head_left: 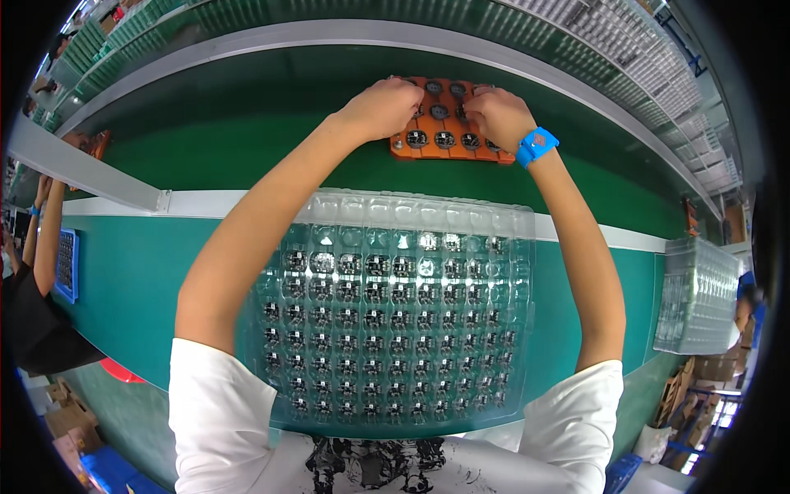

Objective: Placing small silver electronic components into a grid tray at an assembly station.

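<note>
Left hand (401,109) and right hand (494,114) curled over orange tray (428,154) on green belt (247,107); fingertips hidden, can't tell their hold. I'd keep each disc (439,111) level, neighbours unbumped.

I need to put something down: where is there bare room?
Free: green worktop between the blue tray and left arm; dark green strip left of the left hand. Crowded: the orange fixture, under that hand and the right hand, and the mostly filled clear tray.

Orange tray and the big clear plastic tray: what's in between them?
A strip of dark green surface lies between the orange tray and the big clear plastic tray; the head view shows it.
</note>
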Tool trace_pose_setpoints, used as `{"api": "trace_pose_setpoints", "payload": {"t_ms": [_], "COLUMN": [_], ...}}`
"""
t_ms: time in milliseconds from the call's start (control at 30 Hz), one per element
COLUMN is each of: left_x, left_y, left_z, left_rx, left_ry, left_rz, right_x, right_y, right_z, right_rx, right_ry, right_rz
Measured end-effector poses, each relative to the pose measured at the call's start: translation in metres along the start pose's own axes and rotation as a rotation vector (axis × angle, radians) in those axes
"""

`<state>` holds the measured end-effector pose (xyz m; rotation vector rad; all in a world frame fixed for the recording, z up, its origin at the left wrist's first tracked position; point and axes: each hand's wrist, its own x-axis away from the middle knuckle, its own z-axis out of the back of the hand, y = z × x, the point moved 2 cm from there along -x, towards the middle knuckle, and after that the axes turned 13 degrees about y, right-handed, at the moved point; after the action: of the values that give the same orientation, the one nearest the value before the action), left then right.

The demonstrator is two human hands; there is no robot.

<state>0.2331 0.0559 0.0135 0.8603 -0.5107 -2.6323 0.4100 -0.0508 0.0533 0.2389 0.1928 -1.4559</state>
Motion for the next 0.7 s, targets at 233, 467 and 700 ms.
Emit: {"api": "trace_pose_setpoints", "payload": {"t_ms": [233,467,700], "left_x": [0.004,0.004,0.011], "left_y": [-0.006,0.002,-0.017], "left_z": [0.002,0.011,0.026], "left_rx": [-0.075,-0.252,-0.047], "left_ry": [-0.012,-0.084,-0.034], "left_rz": [0.008,-0.038,0.042], "right_x": [-0.012,-0.018,-0.030], "right_y": [-0.003,-0.014,-0.041], "right_z": [-0.001,0.003,-0.014], "right_rx": [0.001,-0.071,-0.157], "right_ry": [-0.017,0.148,0.330], "right_rz": [-0.021,0.001,0.077]}}
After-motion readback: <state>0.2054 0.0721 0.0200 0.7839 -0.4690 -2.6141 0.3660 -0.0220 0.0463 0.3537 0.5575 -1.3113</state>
